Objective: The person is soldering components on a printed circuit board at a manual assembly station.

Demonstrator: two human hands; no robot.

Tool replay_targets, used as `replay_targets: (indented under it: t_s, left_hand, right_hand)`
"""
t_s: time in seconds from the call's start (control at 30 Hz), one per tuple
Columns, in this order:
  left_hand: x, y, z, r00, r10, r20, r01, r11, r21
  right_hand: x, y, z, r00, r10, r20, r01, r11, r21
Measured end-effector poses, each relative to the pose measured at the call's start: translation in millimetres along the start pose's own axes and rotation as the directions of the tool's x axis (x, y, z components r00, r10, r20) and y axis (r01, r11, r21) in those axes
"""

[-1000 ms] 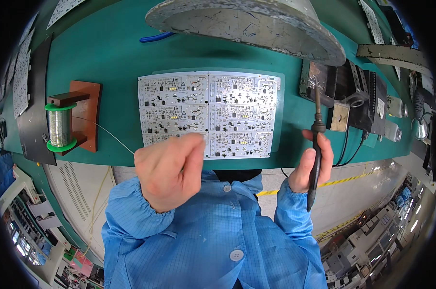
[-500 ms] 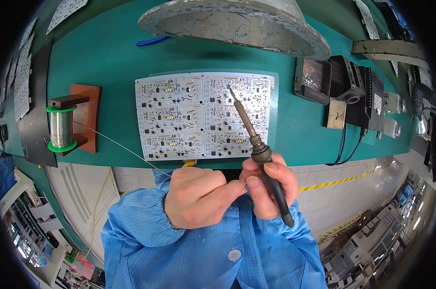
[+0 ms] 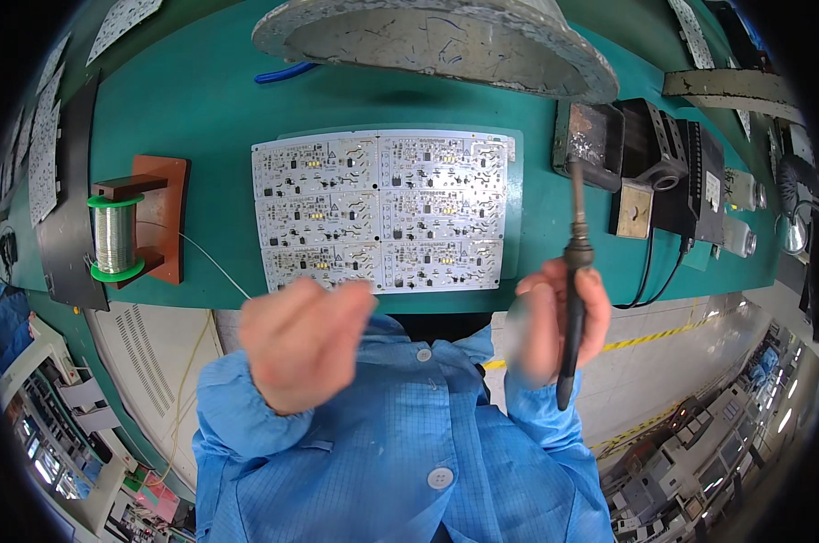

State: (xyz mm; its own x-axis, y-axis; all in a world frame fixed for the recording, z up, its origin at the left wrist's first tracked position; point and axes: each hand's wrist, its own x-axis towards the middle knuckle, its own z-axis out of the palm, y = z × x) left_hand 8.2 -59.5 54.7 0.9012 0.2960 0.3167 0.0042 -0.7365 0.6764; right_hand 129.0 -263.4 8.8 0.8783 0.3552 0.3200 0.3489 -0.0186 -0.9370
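Note:
Near the bench's front edge, my right hand (image 3: 543,321) is closed round the black handle of a soldering iron (image 3: 575,281). The iron stands almost upright in view, its tip overlapping the near edge of a dark metal tray (image 3: 592,136); contact cannot be made out. My left hand (image 3: 302,348), smeared by motion, is curled just below the front left part of a white circuit board panel (image 3: 378,213). Thin solder wire (image 3: 215,262) runs from the spool (image 3: 115,238) to my left hand, and its end is hidden there. The panel lies flat on the green mat.
A brown spool holder (image 3: 172,222) stands at the left. A large grey metal hood (image 3: 436,45) hangs over the far side, near a blue-handled tool (image 3: 284,73). At the right are an iron stand (image 3: 649,149), a black box unit (image 3: 690,185) and glass bottles (image 3: 742,192).
My hands have drawn apart. The right one carried the soldering iron right, from over the panel toward the tray; the left one moved left, and the wire slackened.

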Motion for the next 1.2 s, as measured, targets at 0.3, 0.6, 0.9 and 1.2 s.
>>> replay_targets:
  t_s: [0.3, 0.6, 0.9, 1.2]
  left_hand:
    - [-15, -47, 0, 0.713, -0.611, -0.344, 0.494, 0.786, -0.372]
    - [-30, -73, 16, 0.686, -0.630, -0.364, 0.380, 0.737, -0.559]
    - [-30, -76, 19, 0.693, -0.606, -0.391, 0.374, 0.766, -0.523]
    - [-29, -75, 19, 0.687, -0.622, -0.377, 0.356, 0.739, -0.572]
  right_hand:
    - [8, 43, -18, 0.975, -0.181, -0.127, 0.128, 0.930, -0.345]
    - [7, 49, -16, 0.966, -0.217, -0.142, 0.154, 0.920, -0.361]
    - [8, 50, -16, 0.963, -0.239, -0.123, 0.184, 0.920, -0.345]
    - [8, 47, -14, 0.973, -0.182, -0.143, 0.125, 0.932, -0.340]
